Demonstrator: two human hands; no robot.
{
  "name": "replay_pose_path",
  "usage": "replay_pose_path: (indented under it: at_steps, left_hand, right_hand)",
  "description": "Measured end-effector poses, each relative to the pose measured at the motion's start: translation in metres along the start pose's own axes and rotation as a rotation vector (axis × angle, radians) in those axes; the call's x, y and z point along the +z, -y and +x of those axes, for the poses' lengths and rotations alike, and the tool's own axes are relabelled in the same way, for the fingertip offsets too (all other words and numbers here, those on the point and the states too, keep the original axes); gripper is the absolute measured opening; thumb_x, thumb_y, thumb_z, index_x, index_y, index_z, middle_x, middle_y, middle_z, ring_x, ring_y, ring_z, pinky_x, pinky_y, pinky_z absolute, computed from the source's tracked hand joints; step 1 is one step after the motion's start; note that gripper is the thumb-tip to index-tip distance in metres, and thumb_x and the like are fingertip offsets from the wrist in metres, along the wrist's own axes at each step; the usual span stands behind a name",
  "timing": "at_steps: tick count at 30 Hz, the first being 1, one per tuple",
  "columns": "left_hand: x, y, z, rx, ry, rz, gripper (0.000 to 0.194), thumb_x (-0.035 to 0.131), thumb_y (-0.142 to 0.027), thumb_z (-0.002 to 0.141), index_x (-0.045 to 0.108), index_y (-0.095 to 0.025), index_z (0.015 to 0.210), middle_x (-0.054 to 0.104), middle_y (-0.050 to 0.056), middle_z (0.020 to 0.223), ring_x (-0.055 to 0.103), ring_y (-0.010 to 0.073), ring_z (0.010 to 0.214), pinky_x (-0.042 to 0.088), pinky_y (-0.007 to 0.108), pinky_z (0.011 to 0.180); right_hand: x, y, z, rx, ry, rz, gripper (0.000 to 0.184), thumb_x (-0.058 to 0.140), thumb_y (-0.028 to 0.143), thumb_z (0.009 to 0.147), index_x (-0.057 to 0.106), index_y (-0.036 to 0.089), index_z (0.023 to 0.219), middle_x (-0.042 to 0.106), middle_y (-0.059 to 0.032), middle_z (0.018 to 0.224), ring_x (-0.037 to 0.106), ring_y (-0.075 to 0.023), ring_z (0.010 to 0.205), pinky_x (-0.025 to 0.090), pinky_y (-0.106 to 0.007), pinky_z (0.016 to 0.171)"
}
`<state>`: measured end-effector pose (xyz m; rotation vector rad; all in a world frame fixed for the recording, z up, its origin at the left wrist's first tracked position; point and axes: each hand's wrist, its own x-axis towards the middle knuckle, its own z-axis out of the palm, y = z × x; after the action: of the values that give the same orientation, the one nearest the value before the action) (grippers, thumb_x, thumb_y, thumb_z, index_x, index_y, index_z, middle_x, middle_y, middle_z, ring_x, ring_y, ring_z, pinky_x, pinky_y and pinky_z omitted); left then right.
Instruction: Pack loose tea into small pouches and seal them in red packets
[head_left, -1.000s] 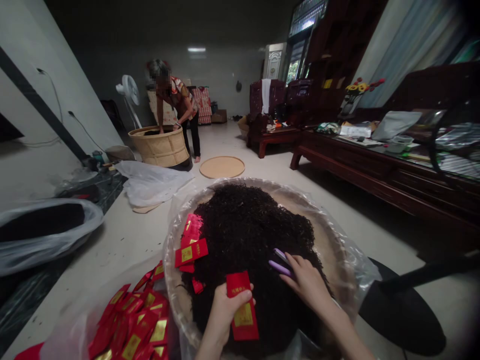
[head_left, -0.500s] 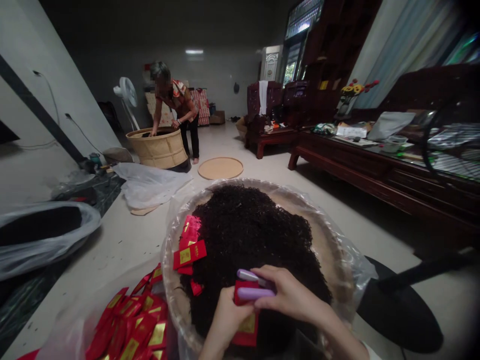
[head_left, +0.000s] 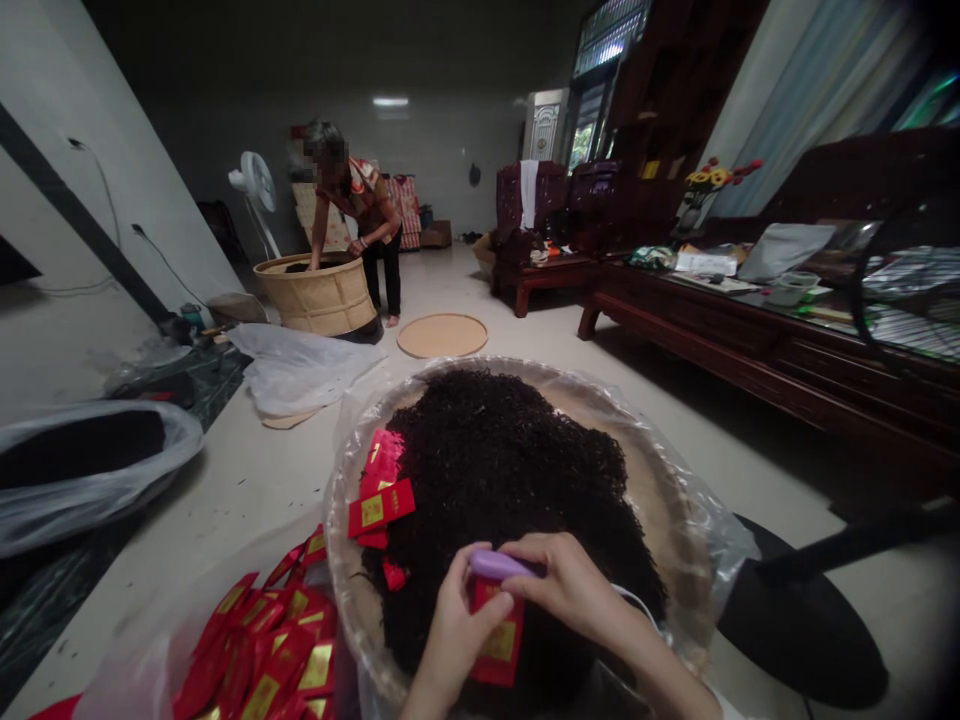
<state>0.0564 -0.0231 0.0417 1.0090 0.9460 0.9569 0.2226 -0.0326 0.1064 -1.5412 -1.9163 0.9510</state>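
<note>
My left hand [head_left: 456, 630] grips a red tea packet [head_left: 496, 655] with a gold label, upright over a heap of dark tea leaves [head_left: 510, 450]. In my right hand [head_left: 570, 585] is a purple handheld bag sealer [head_left: 495, 565], its jaws closed across the packet's top edge. The fingers of my left hand touch the sealer's tip. A white cord [head_left: 634, 600] shows beside my right wrist. The leaves lie in a round, plastic-lined basket [head_left: 346, 590]. More red packets [head_left: 382, 505] rest on the basket's left side.
Left of the basket, a plastic bag holds several red packets [head_left: 285, 660]. Farther left sits an open bag of dark leaves [head_left: 82, 440]. A co-worker [head_left: 360, 200] bends over a tall bamboo basket [head_left: 319, 300]. A black stand base [head_left: 810, 630] stands at right, near a wooden table [head_left: 720, 350].
My right hand has moved left with the sealer, from above the leaves to the packet's top. Its two jaws, apart before, have come together there. My left hand still holds the packet.
</note>
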Motion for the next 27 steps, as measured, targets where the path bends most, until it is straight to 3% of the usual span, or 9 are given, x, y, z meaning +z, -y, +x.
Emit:
replay_pose_path:
  at_steps: [2, 7, 15, 18, 21, 25, 27]
  left_hand:
    - [0.000, -0.002, 0.000, -0.004, 0.002, -0.058, 0.056, 0.080, -0.046, 0.064, 0.068, -0.017, 0.110, 0.072, 0.012, 0.111, 0.065, 0.0280, 0.105, 0.050, 0.034, 0.090]
    - [0.003, -0.001, 0.000, -0.032, -0.033, -0.060, 0.052, 0.076, -0.056, 0.066, 0.073, -0.014, 0.096, 0.076, 0.011, 0.093, 0.069, 0.0264, 0.087, 0.053, 0.030, 0.075]
    - [0.002, 0.004, -0.001, -0.004, -0.047, -0.029, 0.046, 0.070, -0.051, 0.074, 0.071, -0.014, 0.100, 0.076, 0.011, 0.098, 0.069, 0.0265, 0.091, 0.054, 0.031, 0.079]
    - [-0.001, 0.011, 0.003, -0.006, -0.021, 0.053, 0.049, 0.080, -0.036, 0.062, 0.070, -0.015, 0.105, 0.074, 0.012, 0.106, 0.068, 0.0277, 0.099, 0.052, 0.033, 0.086]
    - [-0.004, 0.016, 0.005, -0.028, 0.002, 0.161, 0.046, 0.082, -0.024, 0.055, 0.072, -0.012, 0.098, 0.077, 0.010, 0.095, 0.069, 0.0285, 0.090, 0.054, 0.034, 0.082]
    - [-0.005, 0.014, 0.003, -0.012, 0.026, 0.233, 0.035, 0.077, -0.029, 0.061, 0.074, -0.011, 0.090, 0.078, 0.009, 0.087, 0.070, 0.0277, 0.083, 0.054, 0.033, 0.076]
    - [-0.005, 0.012, 0.001, -0.017, 0.004, 0.260, 0.033, 0.077, -0.027, 0.060, 0.074, -0.011, 0.088, 0.077, 0.008, 0.082, 0.069, 0.0260, 0.078, 0.054, 0.031, 0.072]
  right_hand:
    - [0.000, -0.002, 0.000, -0.014, 0.008, 0.009, 0.015, 0.068, 0.028, 0.082, 0.077, 0.022, 0.092, 0.073, -0.0013, 0.079, 0.063, -0.0189, 0.070, 0.038, -0.024, 0.062]
    - [0.005, -0.007, 0.002, -0.040, 0.006, 0.049, 0.019, 0.068, 0.032, 0.082, 0.077, 0.024, 0.098, 0.074, -0.0017, 0.081, 0.065, -0.0198, 0.074, 0.040, -0.024, 0.064]
    - [0.006, -0.006, 0.001, -0.044, 0.020, 0.038, 0.019, 0.064, 0.033, 0.086, 0.077, 0.021, 0.093, 0.074, -0.0028, 0.081, 0.064, -0.0195, 0.073, 0.039, -0.024, 0.063]
    - [0.005, -0.006, 0.000, -0.038, 0.011, 0.023, 0.014, 0.063, 0.028, 0.085, 0.076, 0.021, 0.088, 0.072, -0.0018, 0.079, 0.063, -0.0186, 0.072, 0.038, -0.024, 0.062]
    - [0.001, -0.005, 0.000, -0.004, 0.018, 0.007, 0.013, 0.069, 0.024, 0.079, 0.075, 0.021, 0.091, 0.071, -0.0015, 0.081, 0.062, -0.0186, 0.074, 0.039, -0.024, 0.064]
    - [-0.002, -0.004, 0.001, 0.017, 0.047, -0.004, 0.036, 0.079, 0.024, 0.068, 0.073, 0.021, 0.104, 0.072, -0.0030, 0.089, 0.063, -0.0201, 0.079, 0.041, -0.024, 0.067]
    - [-0.001, -0.004, 0.002, 0.002, 0.051, 0.008, 0.029, 0.075, 0.024, 0.073, 0.074, 0.022, 0.101, 0.072, -0.0024, 0.088, 0.064, -0.0193, 0.078, 0.041, -0.024, 0.067]
